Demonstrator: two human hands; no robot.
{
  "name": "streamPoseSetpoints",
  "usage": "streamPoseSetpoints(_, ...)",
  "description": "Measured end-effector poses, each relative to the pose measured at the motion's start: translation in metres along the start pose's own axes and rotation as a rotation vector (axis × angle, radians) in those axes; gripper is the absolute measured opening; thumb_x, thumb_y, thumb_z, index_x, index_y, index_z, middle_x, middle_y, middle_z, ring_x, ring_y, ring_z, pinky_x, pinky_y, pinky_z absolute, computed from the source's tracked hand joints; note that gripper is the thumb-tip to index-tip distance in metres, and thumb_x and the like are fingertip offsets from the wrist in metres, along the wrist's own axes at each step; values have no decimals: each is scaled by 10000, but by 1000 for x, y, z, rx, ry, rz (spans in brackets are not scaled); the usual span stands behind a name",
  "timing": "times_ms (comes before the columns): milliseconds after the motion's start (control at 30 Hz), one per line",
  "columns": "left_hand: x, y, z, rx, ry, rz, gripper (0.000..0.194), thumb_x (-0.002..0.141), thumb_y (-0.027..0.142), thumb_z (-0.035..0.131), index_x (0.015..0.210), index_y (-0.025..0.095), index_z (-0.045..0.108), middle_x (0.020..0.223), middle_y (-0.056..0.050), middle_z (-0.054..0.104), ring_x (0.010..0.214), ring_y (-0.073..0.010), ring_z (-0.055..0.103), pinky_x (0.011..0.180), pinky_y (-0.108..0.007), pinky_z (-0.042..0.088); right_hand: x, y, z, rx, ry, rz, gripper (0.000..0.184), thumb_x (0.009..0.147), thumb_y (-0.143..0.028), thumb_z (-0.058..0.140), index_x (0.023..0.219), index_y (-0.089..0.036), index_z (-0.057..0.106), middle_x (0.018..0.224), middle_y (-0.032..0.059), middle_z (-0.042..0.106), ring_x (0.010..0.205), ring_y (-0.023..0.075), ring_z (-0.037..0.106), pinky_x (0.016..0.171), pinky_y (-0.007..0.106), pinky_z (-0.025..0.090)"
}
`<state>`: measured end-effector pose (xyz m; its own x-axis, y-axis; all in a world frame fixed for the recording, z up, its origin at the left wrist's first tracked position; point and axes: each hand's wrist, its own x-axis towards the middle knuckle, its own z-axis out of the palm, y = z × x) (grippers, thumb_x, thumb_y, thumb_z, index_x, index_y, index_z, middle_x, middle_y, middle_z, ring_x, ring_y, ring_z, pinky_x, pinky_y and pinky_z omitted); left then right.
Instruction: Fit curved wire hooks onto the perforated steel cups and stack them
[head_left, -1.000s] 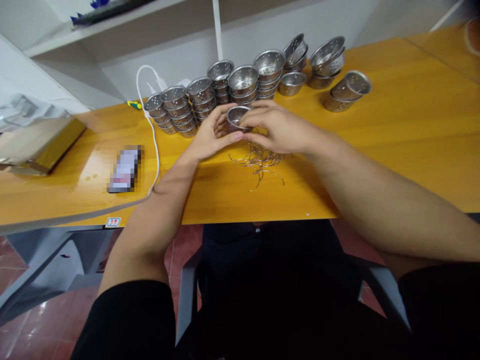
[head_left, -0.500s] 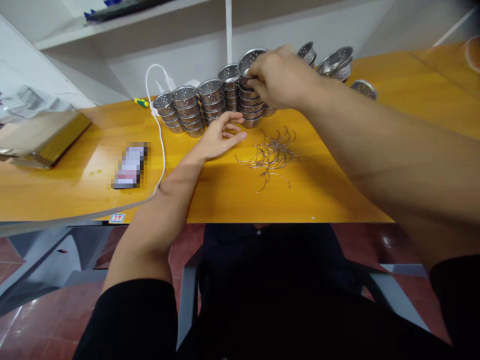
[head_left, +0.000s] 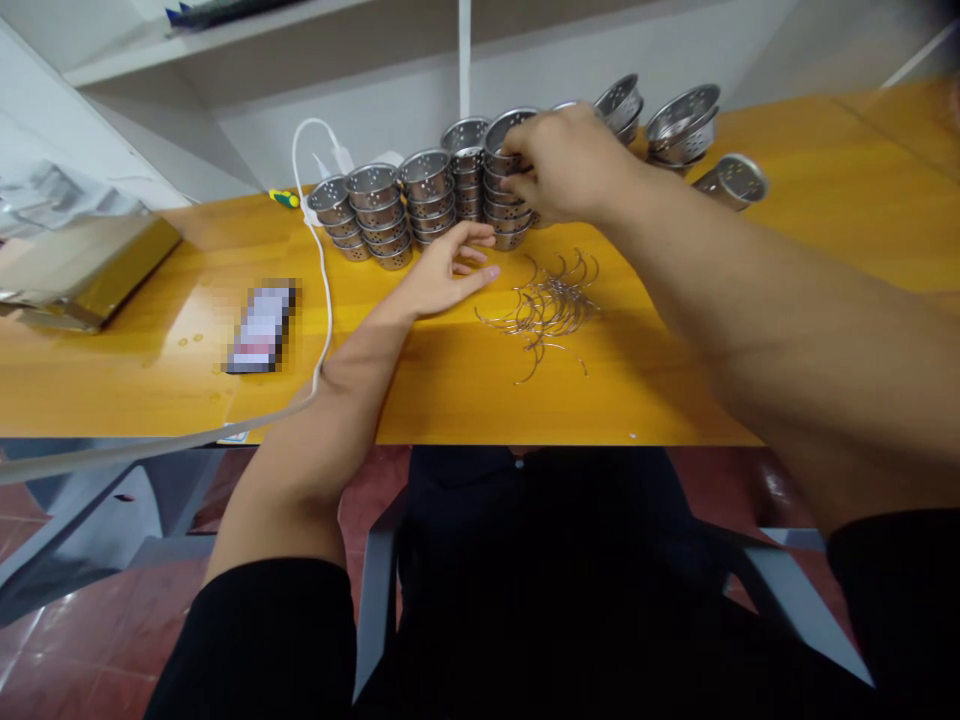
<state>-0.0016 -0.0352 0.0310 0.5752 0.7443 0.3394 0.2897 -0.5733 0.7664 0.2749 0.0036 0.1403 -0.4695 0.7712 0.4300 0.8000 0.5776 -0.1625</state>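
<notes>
My right hand [head_left: 566, 165] reaches over the back of the table, its fingers closed on the rim of a perforated metal cup [head_left: 498, 142]. That cup sits at the top of a stack of similar cups [head_left: 508, 225]. My left hand [head_left: 448, 272] rests on the tabletop in front of the stacks, fingers apart and slightly curled, holding nothing. To the right of it lies a loose pile of thin curved metal wires [head_left: 551, 305]. My right hand hides part of the cup it grips and what stands behind it.
Further cup stacks [head_left: 379, 215] stand left of the gripped one. Wider perforated bowls [head_left: 682, 125] and a tilted cup [head_left: 735, 180] are at the back right. A phone [head_left: 262, 325], a white cable [head_left: 324, 290], a screwdriver handle [head_left: 283, 199] and a cardboard box [head_left: 97, 265] occupy the left.
My right hand has lowered the perforated metal cup slightly onto its stack. My left hand stays in about the same place. The tilted cup at the right shows more fully.
</notes>
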Motion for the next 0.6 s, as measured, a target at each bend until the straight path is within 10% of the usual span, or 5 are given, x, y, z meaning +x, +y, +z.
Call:
streamPoseSetpoints(133, -4, 8, -1, -36, 3, -20, 1037, 959, 945, 940, 1664, 226, 695, 1783, -265, 806, 1445, -351, 886, 1236, -536, 779, -6, -4, -3, 68, 51, -40, 353, 1068, -524, 851, 1401, -405, 847, 1561, 89, 907, 1456, 435, 774, 1383, 744, 479)
streamPoseSetpoints(267, -5, 5, -3, -28, 2, -23, 1062, 947, 962, 944, 1673, 227, 696, 1772, -264, 809, 1442, -361, 888, 1239, -559, 780, -19, 22, -25, 48, 430, -146, 370, 1206, -356, 777, 1520, -171, 837, 1544, 233, 832, 1502, 430, 757, 1351, 634, 554)
streamPoseSetpoints(333, -4, 1, -4, -19, 10, -12, 1079, 943, 989, 944, 1672, 233, 700, 1758, -259, 816, 1425, -368, 896, 1227, -573, 782, -27, 46, -39, -8, 549, 22, 279, 1257, -197, 737, 1496, -122, 860, 1483, 242, 822, 1487, 420, 762, 1329, 606, 568)
streamPoseSetpoints(467, -4, -3, -4, -42, 5, 7, 1056, 952, 988, 957, 1658, 246, 701, 1737, -248, 827, 1386, -346, 918, 1211, -543, 788, -49, 83, -58, -84, 206, 521, 521, 1213, -1, 837, 1734, 9, 815, 1879, 377, 598, 1819, 495, 596, 1502, 634, 430)
streamPoseSetpoints(600, -6, -3, -3, -59, -3, 26, 988, 979, 910, 971, 1646, 231, 708, 1692, -238, 846, 1336, -309, 927, 1199, -494, 784, -67, 84, -49, -103, -122, 447, 593, 1193, -29, 943, 1777, -19, 837, 1850, 343, 695, 1773, 399, 665, 1478, 481, 448)
